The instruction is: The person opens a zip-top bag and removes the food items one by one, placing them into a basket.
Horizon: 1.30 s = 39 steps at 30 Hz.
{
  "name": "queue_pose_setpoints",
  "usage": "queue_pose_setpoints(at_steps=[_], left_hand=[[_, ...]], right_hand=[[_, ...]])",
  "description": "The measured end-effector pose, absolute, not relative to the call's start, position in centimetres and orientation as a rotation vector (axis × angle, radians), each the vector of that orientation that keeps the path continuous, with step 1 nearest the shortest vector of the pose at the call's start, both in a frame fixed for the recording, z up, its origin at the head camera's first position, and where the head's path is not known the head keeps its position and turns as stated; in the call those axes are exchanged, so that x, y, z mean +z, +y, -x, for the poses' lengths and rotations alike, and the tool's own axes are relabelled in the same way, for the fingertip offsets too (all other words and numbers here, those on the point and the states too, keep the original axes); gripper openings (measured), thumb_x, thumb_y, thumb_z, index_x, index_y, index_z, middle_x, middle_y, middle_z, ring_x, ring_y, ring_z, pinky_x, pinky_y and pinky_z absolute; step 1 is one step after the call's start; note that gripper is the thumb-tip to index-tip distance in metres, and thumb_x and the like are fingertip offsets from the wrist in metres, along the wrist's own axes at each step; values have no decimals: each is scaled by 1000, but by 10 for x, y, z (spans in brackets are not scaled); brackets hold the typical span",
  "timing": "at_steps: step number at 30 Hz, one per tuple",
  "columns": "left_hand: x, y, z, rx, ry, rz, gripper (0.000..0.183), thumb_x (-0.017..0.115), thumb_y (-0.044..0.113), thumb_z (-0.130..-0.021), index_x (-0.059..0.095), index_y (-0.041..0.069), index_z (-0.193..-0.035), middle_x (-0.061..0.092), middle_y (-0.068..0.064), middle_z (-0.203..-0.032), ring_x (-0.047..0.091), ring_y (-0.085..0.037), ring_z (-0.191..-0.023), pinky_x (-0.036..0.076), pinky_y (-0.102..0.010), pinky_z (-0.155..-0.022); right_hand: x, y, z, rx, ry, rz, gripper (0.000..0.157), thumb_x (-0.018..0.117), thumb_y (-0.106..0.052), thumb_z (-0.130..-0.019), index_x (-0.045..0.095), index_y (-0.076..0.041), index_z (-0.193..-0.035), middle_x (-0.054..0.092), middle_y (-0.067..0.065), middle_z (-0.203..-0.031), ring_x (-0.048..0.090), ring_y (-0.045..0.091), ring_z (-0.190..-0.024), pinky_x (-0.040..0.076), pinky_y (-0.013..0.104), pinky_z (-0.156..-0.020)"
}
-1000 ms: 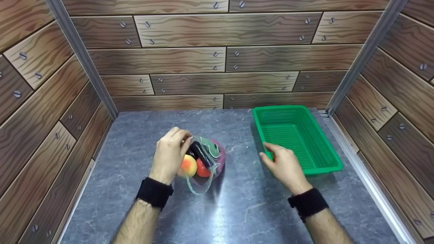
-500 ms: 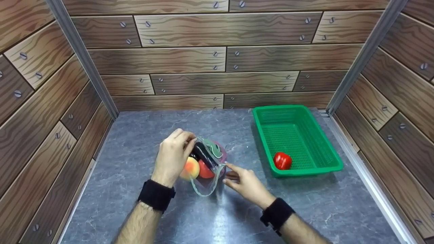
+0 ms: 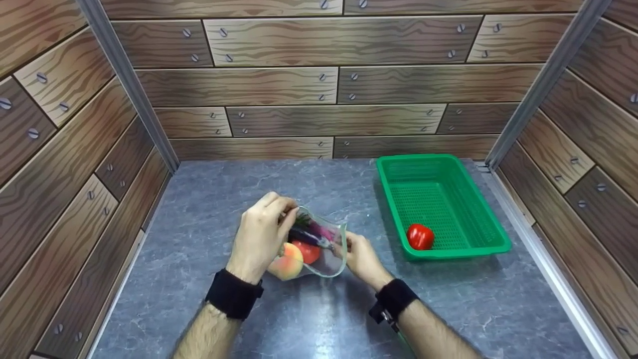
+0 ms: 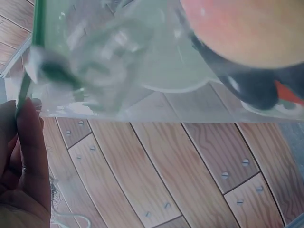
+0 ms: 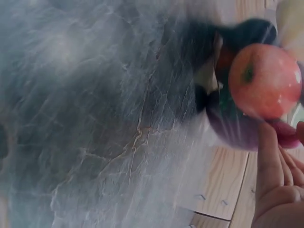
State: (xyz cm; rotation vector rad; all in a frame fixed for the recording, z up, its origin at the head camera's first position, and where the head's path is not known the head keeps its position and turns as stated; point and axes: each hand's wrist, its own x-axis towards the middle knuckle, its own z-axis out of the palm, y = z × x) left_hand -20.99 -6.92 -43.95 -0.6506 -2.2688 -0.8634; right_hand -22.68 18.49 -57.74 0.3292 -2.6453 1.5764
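The left hand (image 3: pixel 264 234) pinched the greenish-rimmed, clear plastic bag (image 3: pixel 326 262), whether the right hand (image 3: pixel 366 260) gripped it was unclear, and a weak pinch could have spilled the round red apple (image 5: pixel 265 83).

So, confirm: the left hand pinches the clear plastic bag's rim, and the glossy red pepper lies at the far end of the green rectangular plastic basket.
Wrong end: the head view shows the red pepper at the near end of the green basket. The left hand does pinch the clear bag.
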Motion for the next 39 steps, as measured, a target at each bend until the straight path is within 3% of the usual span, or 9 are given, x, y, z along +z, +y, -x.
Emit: queue_pose_setpoints(at_steps=[5, 11, 15, 23, 28, 39], left_hand=[[-439, -68, 213, -916, -2278, 639, 4, 89, 6, -103, 85, 7, -104, 82, -7, -99, 83, -18, -87, 71, -32, -77], [-444, -67, 217, -953, -2305, 641, 3, 87, 6, -105, 86, 8, -103, 83, -6, -97, 82, -17, -87, 70, -32, -76], [-447, -65, 219, -967, -2316, 648, 4, 86, 7, -107, 85, 8, -103, 83, -6, -97, 82, -17, -86, 69, -30, -74], [-449, -64, 224, -983, -2315, 636, 4, 86, 6, -106, 86, 8, -103, 84, -5, -97, 82, -16, -86, 70, -31, -75], [-451, -64, 228, -987, -2323, 633, 4, 86, 7, -106, 86, 8, -103, 83, -5, -96, 81, -16, -86, 70, -31, -76], [-453, -56, 241, -1018, -2374, 632, 4, 87, 8, -106, 86, 8, -102, 83, -6, -96, 83, -19, -88, 70, -34, -77]], right_hand=[[-580, 190, 233, 1666, -2653, -351, 21, 77, -2, -109, 80, 7, -128, 87, 28, -125, 87, 40, -113, 73, 35, -94], [-576, 200, 230, 1766, -2651, -380, 34, 75, -3, -113, 74, 14, -142, 80, 36, -137, 80, 53, -134, 69, 44, -111], [-563, 209, 224, 1693, -2659, -338, 38, 76, -3, -112, 72, 14, -146, 79, 36, -142, 78, 52, -137, 67, 46, -115], [-521, 228, 210, 1594, -2623, -282, 49, 79, -11, -112, 69, 3, -158, 78, 23, -154, 78, 39, -143, 65, 41, -118], [-498, 233, 201, 1511, -2609, -321, 49, 80, -13, -112, 70, 0, -158, 76, 19, -158, 77, 36, -145, 65, 44, -118], [-481, 227, 186, 1409, -2595, -445, 50, 84, -14, -110, 72, -6, -158, 78, 14, -158, 78, 32, -145, 67, 45, -116]])
